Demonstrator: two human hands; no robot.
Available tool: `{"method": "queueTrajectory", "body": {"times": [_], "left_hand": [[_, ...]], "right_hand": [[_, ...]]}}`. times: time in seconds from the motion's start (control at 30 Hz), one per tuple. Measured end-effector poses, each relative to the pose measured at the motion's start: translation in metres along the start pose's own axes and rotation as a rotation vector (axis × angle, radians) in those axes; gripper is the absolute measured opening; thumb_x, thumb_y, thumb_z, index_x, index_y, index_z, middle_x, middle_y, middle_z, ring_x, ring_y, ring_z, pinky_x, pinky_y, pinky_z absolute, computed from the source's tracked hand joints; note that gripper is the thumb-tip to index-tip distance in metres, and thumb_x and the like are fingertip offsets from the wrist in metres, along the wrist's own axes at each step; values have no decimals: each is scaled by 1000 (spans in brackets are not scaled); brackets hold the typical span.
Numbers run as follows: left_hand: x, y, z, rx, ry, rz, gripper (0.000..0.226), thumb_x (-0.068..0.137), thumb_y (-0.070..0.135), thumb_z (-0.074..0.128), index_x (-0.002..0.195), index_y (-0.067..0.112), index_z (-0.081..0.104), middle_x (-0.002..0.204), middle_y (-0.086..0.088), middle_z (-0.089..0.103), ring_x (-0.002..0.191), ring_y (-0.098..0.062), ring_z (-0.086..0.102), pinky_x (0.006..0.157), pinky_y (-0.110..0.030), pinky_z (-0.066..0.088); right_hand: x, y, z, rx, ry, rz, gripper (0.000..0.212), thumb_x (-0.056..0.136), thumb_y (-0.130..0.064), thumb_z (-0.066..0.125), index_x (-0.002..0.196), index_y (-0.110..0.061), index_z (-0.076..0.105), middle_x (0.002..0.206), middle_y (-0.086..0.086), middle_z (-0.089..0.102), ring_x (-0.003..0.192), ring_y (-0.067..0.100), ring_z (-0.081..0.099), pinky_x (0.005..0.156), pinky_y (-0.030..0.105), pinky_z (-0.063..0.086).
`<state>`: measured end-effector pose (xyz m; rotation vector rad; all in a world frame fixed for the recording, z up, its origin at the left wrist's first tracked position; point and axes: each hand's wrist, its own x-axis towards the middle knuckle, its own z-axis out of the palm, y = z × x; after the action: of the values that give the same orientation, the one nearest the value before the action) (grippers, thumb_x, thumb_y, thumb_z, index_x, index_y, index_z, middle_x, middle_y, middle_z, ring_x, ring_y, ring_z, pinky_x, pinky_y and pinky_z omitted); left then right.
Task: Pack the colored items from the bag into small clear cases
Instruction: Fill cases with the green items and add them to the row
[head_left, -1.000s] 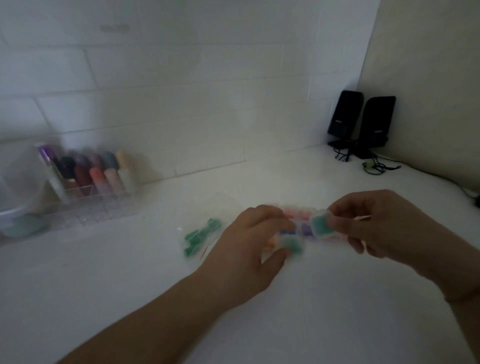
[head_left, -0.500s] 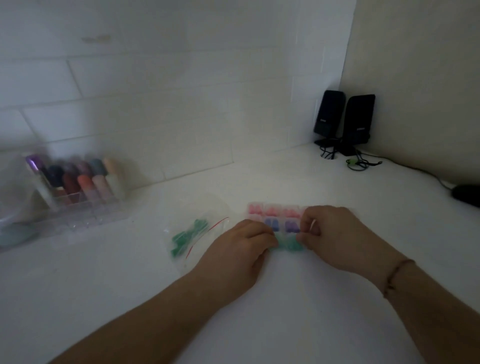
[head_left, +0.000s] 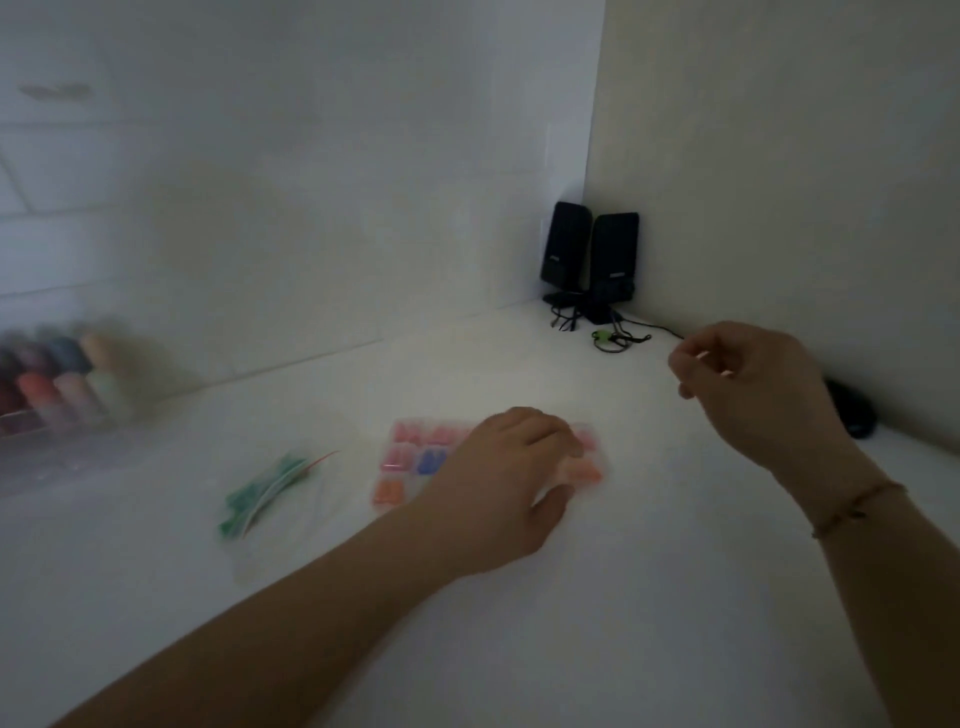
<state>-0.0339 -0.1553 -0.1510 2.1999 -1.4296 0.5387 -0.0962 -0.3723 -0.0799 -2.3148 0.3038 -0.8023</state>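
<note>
The clear cases (head_left: 415, 465) lie flat on the counter (head_left: 623, 597) under the left hand (head_left: 498, 478), its fingers resting on them; bag (head_left: 265, 488) lies just left. Right hand (head_left: 753, 395) hovers well right, fingertips pinched; I cannot tell on what.

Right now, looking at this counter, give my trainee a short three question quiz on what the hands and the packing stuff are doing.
1. True or false: the left hand rests on the block of small clear cases.
2. Which lies left of the cases? A) the two black speakers B) the clear bag with green items C) the dark mouse
3. Fill in: the right hand is raised ____ the counter, fingers curled, nothing visible in them.

Key: 1 true; 2 B; 3 above.
</note>
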Motion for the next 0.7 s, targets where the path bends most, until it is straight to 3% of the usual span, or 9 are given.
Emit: {"method": "queueTrajectory", "body": {"times": [0.13,0.23,0.37,0.57,0.63,0.7], "left_hand": [[36,15,31,42,-128,52,38,86,26,56,122,14,60,121,-4,63,116,-24,53,100,-42,41],[52,32,46,40,-192,66,44,91,40,52,128,16,56,122,-4,63,117,-24,52,101,-41,39],[64,44,68,226,-167,48,48,90,43,40,127,16,53,118,-5,62,112,-27,52,93,-42,40],[77,45,76,294,-127,37,34,86,29,52,118,16,57,100,-3,67,101,-28,55,85,-42,31],[78,47,71,255,-97,-9,34,87,31,54,118,19,57,101,-1,68,101,-26,56,87,-41,29],[74,50,58,59,-48,-134,32,90,32,54,121,23,56,106,3,67,100,-21,56,92,-39,32]], "right_hand": [[-14,31,-12,-166,-67,-57,11,89,-22,64,84,-32,63,81,-19,62,65,10,61,67,29,49],[-22,48,-18,-227,-83,-74,12,89,-20,64,89,-32,62,84,-22,59,69,10,59,68,30,50],[-27,67,-21,-312,-94,-55,16,89,-18,63,93,-34,61,91,-16,60,78,8,55,69,26,42],[-36,72,-22,-362,-82,-41,21,87,-14,65,100,-30,65,92,-17,56,88,9,49,73,26,38],[-39,71,-22,-363,-61,-92,20,86,-14,66,100,-29,66,91,-17,56,90,11,51,75,27,38],[-39,68,-20,-304,-85,-172,25,86,-10,66,104,-27,66,96,-14,59,89,12,56,76,25,40]]}}
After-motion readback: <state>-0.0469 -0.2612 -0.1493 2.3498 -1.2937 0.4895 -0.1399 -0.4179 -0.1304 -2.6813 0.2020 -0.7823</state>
